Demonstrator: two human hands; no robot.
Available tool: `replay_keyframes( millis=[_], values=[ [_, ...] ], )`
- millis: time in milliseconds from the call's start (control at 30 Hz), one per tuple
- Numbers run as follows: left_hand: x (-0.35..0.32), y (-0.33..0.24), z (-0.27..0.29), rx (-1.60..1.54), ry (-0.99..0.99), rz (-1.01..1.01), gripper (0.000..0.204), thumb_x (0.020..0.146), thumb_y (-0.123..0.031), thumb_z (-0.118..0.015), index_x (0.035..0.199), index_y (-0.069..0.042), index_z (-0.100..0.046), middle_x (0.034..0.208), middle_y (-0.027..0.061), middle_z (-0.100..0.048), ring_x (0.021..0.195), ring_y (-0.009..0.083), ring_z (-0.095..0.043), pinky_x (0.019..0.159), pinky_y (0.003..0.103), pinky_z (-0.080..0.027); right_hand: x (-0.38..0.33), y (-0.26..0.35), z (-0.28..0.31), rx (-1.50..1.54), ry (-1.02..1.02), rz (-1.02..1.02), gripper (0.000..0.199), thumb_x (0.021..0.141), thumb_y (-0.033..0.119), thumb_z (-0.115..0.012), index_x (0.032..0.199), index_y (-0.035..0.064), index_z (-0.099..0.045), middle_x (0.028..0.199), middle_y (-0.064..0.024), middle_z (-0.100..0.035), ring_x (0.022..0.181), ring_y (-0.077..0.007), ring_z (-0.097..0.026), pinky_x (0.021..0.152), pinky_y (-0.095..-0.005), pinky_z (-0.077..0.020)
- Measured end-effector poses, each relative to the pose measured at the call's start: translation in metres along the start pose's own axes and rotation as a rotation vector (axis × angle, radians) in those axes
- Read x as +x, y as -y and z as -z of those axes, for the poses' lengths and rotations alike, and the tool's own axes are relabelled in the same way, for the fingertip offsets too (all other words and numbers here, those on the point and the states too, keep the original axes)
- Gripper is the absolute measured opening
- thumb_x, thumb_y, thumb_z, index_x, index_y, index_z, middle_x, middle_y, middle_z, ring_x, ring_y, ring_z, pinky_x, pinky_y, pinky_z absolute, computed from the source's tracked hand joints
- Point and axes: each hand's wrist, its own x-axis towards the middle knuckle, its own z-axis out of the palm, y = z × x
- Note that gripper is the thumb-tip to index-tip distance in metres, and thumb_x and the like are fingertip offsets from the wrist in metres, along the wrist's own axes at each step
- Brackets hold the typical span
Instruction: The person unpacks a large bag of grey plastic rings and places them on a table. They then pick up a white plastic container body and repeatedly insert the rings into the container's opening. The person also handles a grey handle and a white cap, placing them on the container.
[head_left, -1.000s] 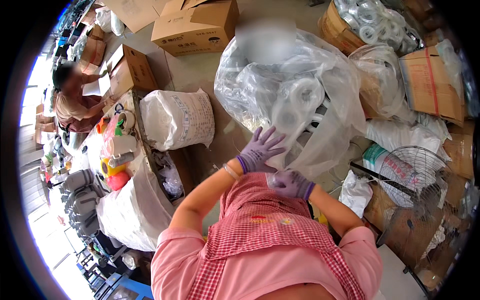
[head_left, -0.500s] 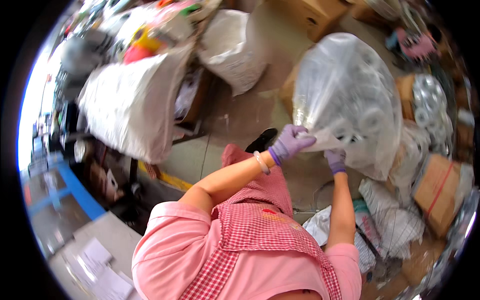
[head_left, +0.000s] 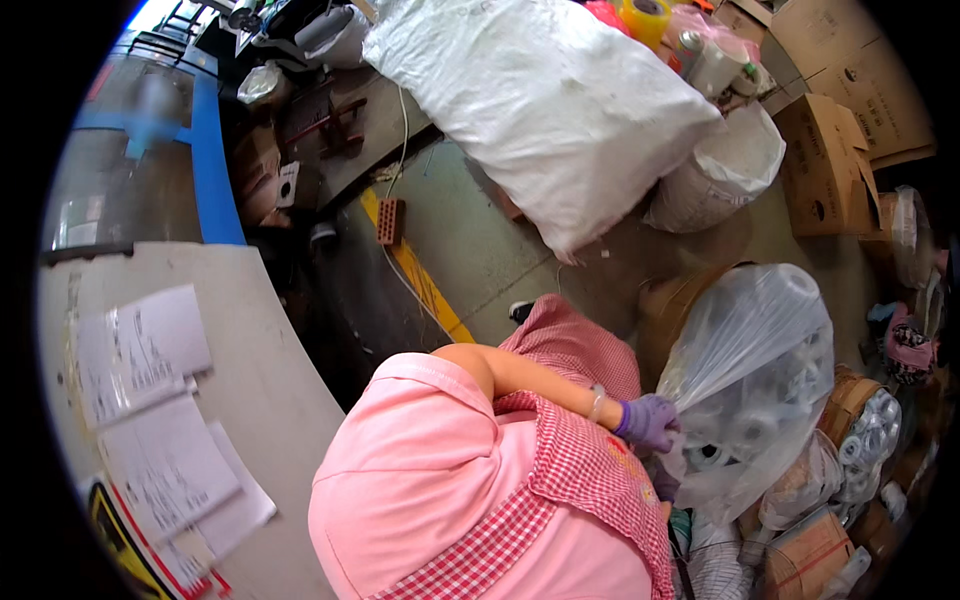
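1. Left hand (head_left: pixel 650 422): in a purple glove, at the right of the view, its grip clenched on the gathered edge of the clear plastic bag (head_left: pixel 760 370).
2. Right hand (head_left: pixel 665 483): only a sliver of purple glove shows just below the left hand, against the lower part of the bag; whether its grip is closed or released cannot be told, as the apron hides most of it.
3. Clear plastic bag: large and puffed up, standing at the right of the scene just beside the person; pale rolls show dimly through the film in its lower half.
4. Checked apron (head_left: pixel 580 470): red and white, worn over a pink shirt (head_left: pixel 420 480) that fills the near centre of the view.
5. Bracelet (head_left: pixel 596 403): a thin band on the left wrist, just behind the glove.
6. White woven sack (head_left: pixel 540 100): large and full, lying at the far centre on the floor (head_left: pixel 480 240), which carries a yellow painted line (head_left: pixel 415 265).
7. Open white sack (head_left: pixel 725 175): upright, just right of the woven sack.
8. Cardboard boxes (head_left: pixel 830 150): stacked at the far right.
9. Worktop (head_left: pixel 250 380): pale, at the near left, carrying loose printed paper sheets (head_left: pixel 150 400).
10. Tape rolls (head_left: pixel 865 420): packed in a round container at the right, just beyond the bag.
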Motion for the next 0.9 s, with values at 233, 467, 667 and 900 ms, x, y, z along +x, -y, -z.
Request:
replay_keyframes(
  millis=[233, 467, 667, 900],
  values=[
    [-0.110, 0.021, 0.100, 0.030, 0.321, 0.096, 0.034, 0.069, -0.029, -0.065, 0.093, -0.006, -0.074, 0.085, 0.0199, -0.070, 0.084, 0.0368, -0.068, 0.075, 0.043, -0.053, -0.101, 0.123, -0.083, 0.006, 0.040, -0.152, 0.033, 0.087, 0.020, -0.061, 0.117, 0.0068, -0.062, 0.112, -0.0128, -0.063, 0.107, -0.0289, -0.060, 0.090, -0.0407, -0.0477],
    [-0.220, 0.053, 0.158, 0.234, 0.545, 0.004, 0.036, 0.069, -0.035, -0.067, 0.089, -0.006, -0.075, 0.084, 0.0181, -0.070, 0.082, 0.0352, -0.067, 0.078, 0.043, -0.052, -0.177, 0.212, -0.161, 0.055, 0.063, -0.230, 0.035, 0.087, 0.020, -0.061, 0.120, 0.0067, -0.060, 0.115, -0.0134, -0.062, 0.109, -0.0297, -0.059, 0.093, -0.0405, -0.0466],
    [-0.320, 0.074, 0.211, 0.206, 0.482, -0.042, 0.037, 0.071, -0.041, -0.065, 0.083, -0.008, -0.076, 0.080, 0.0172, -0.070, 0.080, 0.0354, -0.067, 0.076, 0.043, -0.052, -0.204, 0.278, -0.184, 0.053, 0.071, -0.288, 0.037, 0.087, 0.021, -0.060, 0.122, 0.0066, -0.059, 0.118, -0.0139, -0.060, 0.111, -0.0304, -0.058, 0.095, -0.0403, -0.0456],
    [-0.373, 0.114, 0.300, 0.260, 0.524, -0.085, 0.040, 0.072, -0.046, -0.064, 0.091, -0.014, -0.076, 0.084, 0.0135, -0.071, 0.086, 0.0308, -0.067, 0.083, 0.042, -0.049, -0.212, 0.375, -0.186, 0.020, 0.046, -0.326, 0.040, 0.088, 0.021, -0.060, 0.124, 0.0064, -0.057, 0.122, -0.0145, -0.059, 0.114, -0.0312, -0.057, 0.097, -0.0401, -0.0445]
  ],
)
